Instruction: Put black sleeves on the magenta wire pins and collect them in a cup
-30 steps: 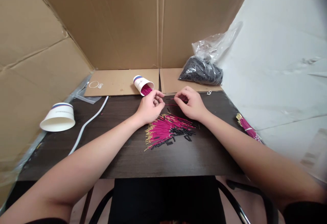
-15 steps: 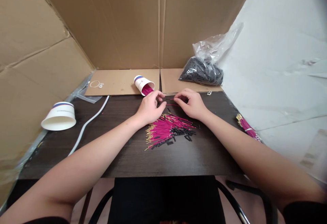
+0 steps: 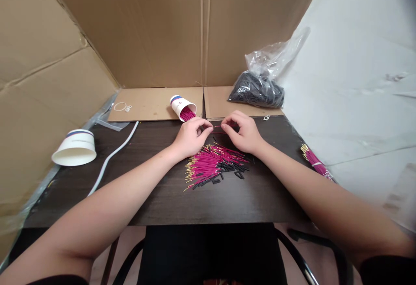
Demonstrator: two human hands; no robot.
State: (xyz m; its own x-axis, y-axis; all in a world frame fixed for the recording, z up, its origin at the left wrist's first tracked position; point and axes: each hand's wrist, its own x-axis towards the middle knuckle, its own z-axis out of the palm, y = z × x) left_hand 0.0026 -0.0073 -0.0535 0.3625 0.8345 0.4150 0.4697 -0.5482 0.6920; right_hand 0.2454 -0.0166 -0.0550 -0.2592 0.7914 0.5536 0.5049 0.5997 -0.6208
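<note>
My left hand (image 3: 192,137) pinches thumb and forefinger together at the left end of a thin red wire (image 3: 217,126). On the wire's other end, the fingertips of my right hand (image 3: 242,132) are closed. Any small piece inside the left pinch is hidden by the fingers. Just below, a second red wire (image 3: 220,133) runs between the hands. Nearer to me lies a fanned pile of magenta wires (image 3: 206,163) with gold-coloured tips, and short black tubes (image 3: 229,166) are scattered over its right side and front.
A tipped paper cup (image 3: 182,106) holding more magenta wires lies behind my left hand. An empty-looking paper cup (image 3: 74,148) and a white cable (image 3: 112,155) are at left. A clear bag of black tubes (image 3: 256,90) stands back right; a tied wire bundle (image 3: 314,160) lies far right.
My left thumb and forefinger have come together at the wire's left end, having been apart. The right hand has barely moved and keeps its pinch.
</note>
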